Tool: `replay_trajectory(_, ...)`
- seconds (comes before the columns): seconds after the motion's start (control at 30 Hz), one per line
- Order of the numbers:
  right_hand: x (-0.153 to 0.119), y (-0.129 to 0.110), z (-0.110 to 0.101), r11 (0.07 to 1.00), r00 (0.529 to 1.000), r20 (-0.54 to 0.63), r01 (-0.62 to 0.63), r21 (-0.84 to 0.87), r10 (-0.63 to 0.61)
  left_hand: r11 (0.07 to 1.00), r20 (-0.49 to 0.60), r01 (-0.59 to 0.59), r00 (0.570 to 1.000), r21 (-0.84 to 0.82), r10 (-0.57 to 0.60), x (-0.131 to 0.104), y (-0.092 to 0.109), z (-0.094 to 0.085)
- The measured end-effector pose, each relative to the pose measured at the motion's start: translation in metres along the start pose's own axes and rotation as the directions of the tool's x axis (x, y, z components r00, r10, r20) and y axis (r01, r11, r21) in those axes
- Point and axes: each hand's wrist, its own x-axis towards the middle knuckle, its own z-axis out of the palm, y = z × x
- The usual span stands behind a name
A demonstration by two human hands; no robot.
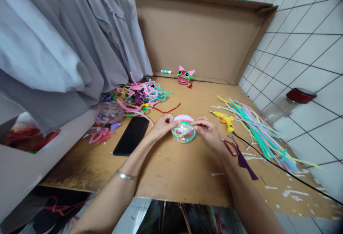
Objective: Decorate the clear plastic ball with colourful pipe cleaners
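Note:
A round, clear plastic piece (183, 134) trimmed with green, pink and white fuzzy stems sits on the table between my hands. My left hand (164, 125) pinches its upper left edge, thumb and forefinger closed. Opposite it, my right hand (208, 130) pinches the upper right side by the pink and green trim. The fingertips hide part of that trim. To the right of my right hand lies a yellow hot glue gun (225, 119). Below it are red-handled scissors (230, 149) and a purple tassel (247, 165).
A black phone (131, 136) lies left of my left hand, near a tangled heap of pipe cleaners (142, 96). Straight pipe cleaners (257, 130) spread along the right. A pink animal-face craft (184, 76) and a glue stick (166, 71) rest by the cardboard wall (198, 37). A black cord (278, 165) crosses the right side.

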Motion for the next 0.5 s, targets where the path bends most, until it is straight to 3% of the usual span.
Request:
replay_trajectory(0.3, -0.0005, -0.0025, 0.0059, 0.999, 0.999, -0.047, -0.012, 0.052, 0.014, 0.999, -0.03, 0.013, 0.999, -0.046, -0.014, 0.0006, 0.0038, 0.0001)
replay_trajectory(0.5, -0.0007, -0.0064, 0.0089, 0.994, 0.998, -0.039, -0.04, 0.103, 0.045, 0.996, 0.051, 0.018, 0.999, -0.093, -0.013, -0.0009, 0.0023, 0.0004)
